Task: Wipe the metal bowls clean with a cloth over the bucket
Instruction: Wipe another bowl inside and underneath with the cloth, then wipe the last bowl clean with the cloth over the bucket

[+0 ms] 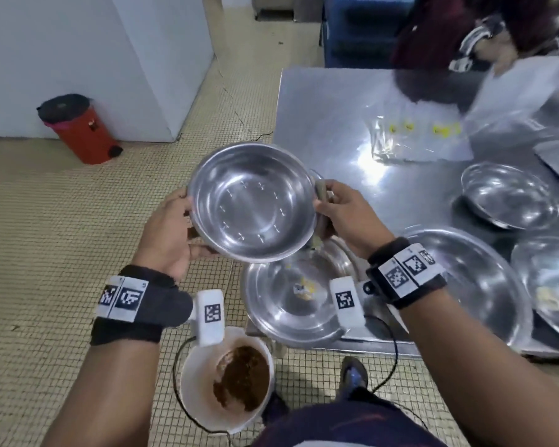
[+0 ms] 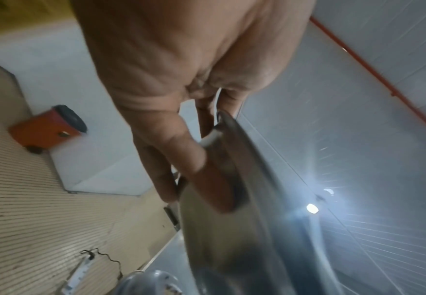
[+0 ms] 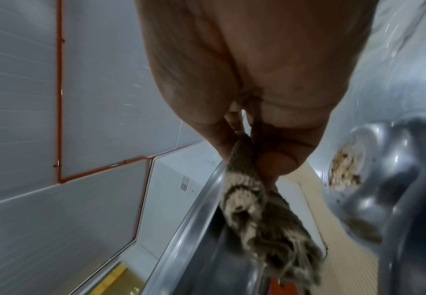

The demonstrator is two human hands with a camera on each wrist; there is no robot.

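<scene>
Above the tiled floor (image 1: 62, 221), beside a steel table (image 1: 336, 124), the left hand (image 1: 167, 233) grips the rim of a clean metal bowl (image 1: 252, 201), tilted toward the wearer. The right hand (image 1: 346, 214) pinches a grey cloth (image 3: 255, 199) against the opposite rim. A white bucket (image 1: 191, 382) holding brown waste stands below on the floor. No writing is legible; the wrist bands carry only square black-and-white coded markers. Soiled bowls (image 1: 291, 304) sit on the table; a red bin (image 1: 84, 130) stands by the white wall.

Frayed cloth (image 3: 252, 201) (grey-beige) in right hand's (image 3: 255, 79) grip
</scene>
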